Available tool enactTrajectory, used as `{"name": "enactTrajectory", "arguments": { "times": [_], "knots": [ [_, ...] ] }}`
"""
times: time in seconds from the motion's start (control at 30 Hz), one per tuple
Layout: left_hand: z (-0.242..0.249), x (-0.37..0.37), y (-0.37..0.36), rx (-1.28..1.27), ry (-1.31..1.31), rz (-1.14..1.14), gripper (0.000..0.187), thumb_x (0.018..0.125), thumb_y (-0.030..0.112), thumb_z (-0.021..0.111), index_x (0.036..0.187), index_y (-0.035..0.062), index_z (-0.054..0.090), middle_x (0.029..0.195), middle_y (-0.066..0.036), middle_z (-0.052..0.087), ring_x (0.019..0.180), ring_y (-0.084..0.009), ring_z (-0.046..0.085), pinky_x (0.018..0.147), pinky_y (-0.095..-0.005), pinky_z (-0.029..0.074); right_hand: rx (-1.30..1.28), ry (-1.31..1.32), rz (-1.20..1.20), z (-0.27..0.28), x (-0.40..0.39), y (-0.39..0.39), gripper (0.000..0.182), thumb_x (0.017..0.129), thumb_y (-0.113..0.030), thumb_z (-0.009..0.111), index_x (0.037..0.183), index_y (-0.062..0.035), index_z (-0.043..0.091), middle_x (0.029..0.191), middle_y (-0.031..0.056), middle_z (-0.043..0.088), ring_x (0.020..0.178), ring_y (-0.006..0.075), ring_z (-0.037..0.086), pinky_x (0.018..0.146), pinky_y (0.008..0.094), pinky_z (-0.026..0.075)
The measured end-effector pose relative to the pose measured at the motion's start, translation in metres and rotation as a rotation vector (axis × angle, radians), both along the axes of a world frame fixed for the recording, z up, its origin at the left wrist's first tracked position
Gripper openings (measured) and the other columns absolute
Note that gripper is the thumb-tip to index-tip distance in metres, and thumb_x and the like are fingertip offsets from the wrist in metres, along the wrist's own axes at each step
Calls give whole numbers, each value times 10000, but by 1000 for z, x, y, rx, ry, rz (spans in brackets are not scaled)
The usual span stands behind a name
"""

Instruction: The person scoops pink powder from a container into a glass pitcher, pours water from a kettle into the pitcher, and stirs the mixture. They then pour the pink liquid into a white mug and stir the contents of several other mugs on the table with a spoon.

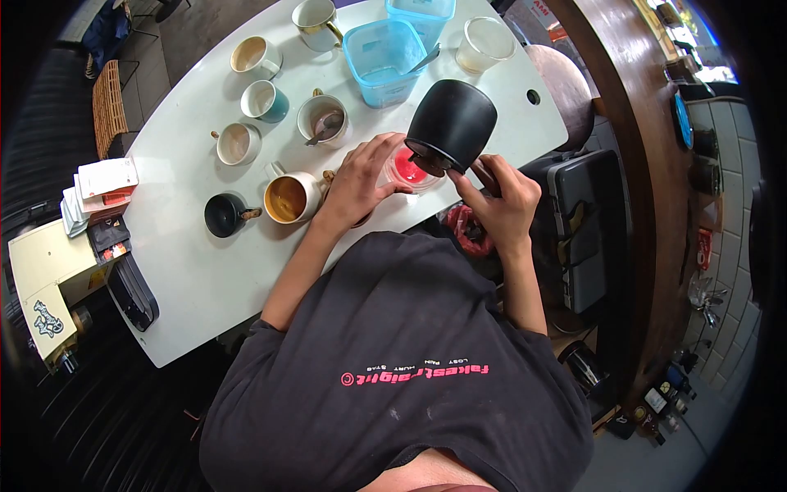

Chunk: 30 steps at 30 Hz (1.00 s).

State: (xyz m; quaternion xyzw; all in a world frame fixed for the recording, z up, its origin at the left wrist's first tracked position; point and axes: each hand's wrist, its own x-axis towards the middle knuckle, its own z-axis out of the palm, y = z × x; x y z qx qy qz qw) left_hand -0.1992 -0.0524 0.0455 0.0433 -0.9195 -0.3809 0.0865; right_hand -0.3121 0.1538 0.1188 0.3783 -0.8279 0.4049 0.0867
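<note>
A black pot (451, 123) is tilted over a clear cup with something red inside (410, 167), near the table's front edge. My right hand (502, 197) has its fingers closed on the pot's lower side. Curved around the left side of the clear cup, my left hand (358, 182) holds it. Beside that hand stand a white mug with an orange-brown inside (287, 198) and a dark mug (224, 215). Another mug (324, 117), with a spoon in it, is just beyond my left hand.
More mugs stand at the left, including a teal one (265, 102). Blue plastic containers (384, 61) and a clear jar (485, 46) are at the far side. Papers (106, 184) lie at the left table edge (168, 348). A black case (586, 230) is at the right.
</note>
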Motion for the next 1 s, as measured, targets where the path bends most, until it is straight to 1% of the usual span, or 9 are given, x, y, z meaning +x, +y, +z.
{"name": "enactTrajectory", "arguments": {
  "times": [0.47, 0.53, 0.57, 0.63, 0.67, 0.8, 0.9, 0.97, 1.0],
  "knots": [
    [2, 0, 2, -4, 47, -7, 864, 739, 284, 873, 1461, 60, 453, 1425, -152, 550, 1298, -370, 544, 1077, -463, 440, -13, -88, -46, -7, -1, 3, 295, 751, -176, 896, 845, 3, 682, 761, 103, 731, 683, 207, 757, 586, 294, 555],
    [2, 0, 1, -16, 28, -20, 891, 740, 296, 873, 1483, 69, 437, 1435, -151, 541, 1315, -370, 530, 1085, -464, 434, -35, -155, -94, -11, -4, 6, 283, 786, -163, 878, 831, 17, 665, 676, 95, 670, 571, 117, 659, 552, 257, 483],
    [2, 0, 1, -29, 11, -30, 917, 741, 309, 874, 1505, 78, 421, 1446, -150, 533, 1332, -370, 515, 1093, -466, 427, -35, -155, -98, -14, -6, 8, 283, 786, -163, 878, 831, 17, 665, 676, 95, 670, 571, 117, 659, 552, 257, 483],
    [4, 0, 3, -42, 9, -7, 938, 742, 329, 873, 1520, 86, 408, 1456, -152, 525, 1342, -366, 507, 1099, -464, 423, -100, -369, -196, -21, -9, 13, 296, 823, -155, 855, 806, 34, 628, 604, 66, 530, 532, 43, 450, 517, 237, 366],
    [5, 2, 4, -55, 6, 20, 958, 743, 349, 872, 1535, 94, 395, 1466, -155, 516, 1352, -362, 499, 1104, -462, 419, -144, -407, -198, -22, -9, 15, 312, 874, -149, 820, 783, 44, 592, 603, -3, 423, 589, 27, 330, 517, 234, 268],
    [26, 7, 7, -71, -18, 64, 944, 752, 382, 867, 1525, 95, 409, 1466, -168, 506, 1346, -366, 503, 1101, -465, 426, -265, -619, -221, -31, -11, 31, 330, 969, -192, 736, 773, 32, 592, 631, -86, 408, 614, 16, 317, 537, 233, 236],
    [44, 18, 7, -66, 5, 38, 814, 782, 333, 863, 1457, 81, 484, 1370, -165, 569, 1263, -351, 563, 1039, -443, 474, -359, -729, -256, -41, -11, 43, 357, 1013, -241, 676, 782, 22, 603, 628, -71, 427, 604, 12, 338, 537, 231, 256],
    [48, 25, 6, -15, 172, -4, 635, 815, 265, 854, 1342, 60, 564, 1229, -145, 632, 1133, -329, 619, 937, -406, 518, -414, -751, -267, -41, -9, 50, 382, 1053, -272, 606, 799, 13, 595, 629, -63, 449, 565, 11, 369, 504, 226, 272],
    [51, 24, 9, -9, 284, -2, 464, 848, 201, 835, 1227, 51, 612, 1085, -123, 660, 963, -304, 646, 827, -392, 527, -434, -844, -274, -41, -8, 56, 404, 1076, -339, 542, 842, -12, 584, 620, -62, 424, 540, 19, 351, 491, 224, 272]
  ]
}}
